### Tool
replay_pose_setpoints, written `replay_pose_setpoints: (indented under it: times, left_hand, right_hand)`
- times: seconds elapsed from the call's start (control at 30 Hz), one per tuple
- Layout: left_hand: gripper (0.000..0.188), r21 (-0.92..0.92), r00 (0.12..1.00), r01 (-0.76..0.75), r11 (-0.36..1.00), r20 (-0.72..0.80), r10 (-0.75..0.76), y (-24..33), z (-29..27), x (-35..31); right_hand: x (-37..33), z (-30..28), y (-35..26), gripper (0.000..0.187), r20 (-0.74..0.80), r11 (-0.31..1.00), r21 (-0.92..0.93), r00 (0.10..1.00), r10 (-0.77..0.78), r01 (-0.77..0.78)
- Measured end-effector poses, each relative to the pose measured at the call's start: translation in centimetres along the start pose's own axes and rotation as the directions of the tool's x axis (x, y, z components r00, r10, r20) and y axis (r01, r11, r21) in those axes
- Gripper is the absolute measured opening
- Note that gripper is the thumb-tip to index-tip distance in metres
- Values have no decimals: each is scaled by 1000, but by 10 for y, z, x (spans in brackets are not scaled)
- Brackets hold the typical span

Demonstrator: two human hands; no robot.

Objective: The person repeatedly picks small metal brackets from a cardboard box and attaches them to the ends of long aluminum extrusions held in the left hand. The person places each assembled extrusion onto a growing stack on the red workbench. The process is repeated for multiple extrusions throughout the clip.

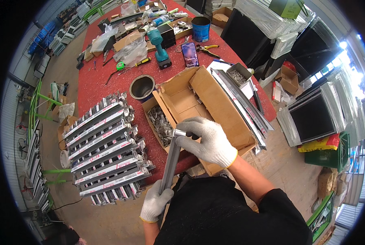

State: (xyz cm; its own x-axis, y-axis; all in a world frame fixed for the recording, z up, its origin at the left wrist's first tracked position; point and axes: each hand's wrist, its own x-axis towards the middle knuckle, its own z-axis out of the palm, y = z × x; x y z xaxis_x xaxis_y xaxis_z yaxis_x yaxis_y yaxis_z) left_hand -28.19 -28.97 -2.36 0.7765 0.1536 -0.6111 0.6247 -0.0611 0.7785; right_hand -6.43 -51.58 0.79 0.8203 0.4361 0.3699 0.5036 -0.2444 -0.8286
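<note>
My left hand [154, 203], in a white knit glove, is closed around the lower part of a grey metal profile [171, 167]. The bar slants up and away from me, past the table's near edge. At its upper end my gloved right hand [209, 141] pinches a small shiny metal fitting [180, 132] between thumb and fingers. The fitting touches the bar's end; how deep it sits there I cannot tell. Just beyond lies a narrow carton [167, 144] of loose metal fittings [160, 124]. A larger open cardboard box [223, 110] stands behind my right hand.
Crisscrossed grey profiles [105, 151] form a stack at the left. On the red table [109, 87] are a round metal pot [142, 87], a teal cordless drill [159, 47], a phone [190, 55], pliers [209, 50] and a tin of small screws [238, 76]. Long strips [241, 106] lie right of the box.
</note>
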Motion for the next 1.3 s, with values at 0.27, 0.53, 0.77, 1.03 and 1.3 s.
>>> replay_pose_setpoints:
  times: [0.27, 0.53, 0.77, 1.03, 1.3]
  left_hand:
    - [46, 240, 998, -59, 969, -1, 61, 28, 3, -10]
    - [43, 253, 991, -134, 958, 22, 133, 52, 3, -21]
    - [43, 391, 989, -77, 917, -89, 121, 64, -13, -16]
    - [49, 213, 958, -20, 977, -274, 79, 17, -30, -28]
    - [51, 196, 930, -21, 980, -357, 92, -9, -47, -32]
  right_hand:
    - [10, 3, -23, 21, -102, 994, -34, 989, -111, 108]
    - [13, 25, -65, 10, -320, 995, -93, 946, -58, 29]
    - [15, 12, -42, 26, -128, 986, 146, 987, 96, -77]
    - [-5, 3, -3, 27, -199, 926, 49, 905, 377, -375]
    - [-22, 54, -10, 31, 185, 965, -31, 947, 262, -261]
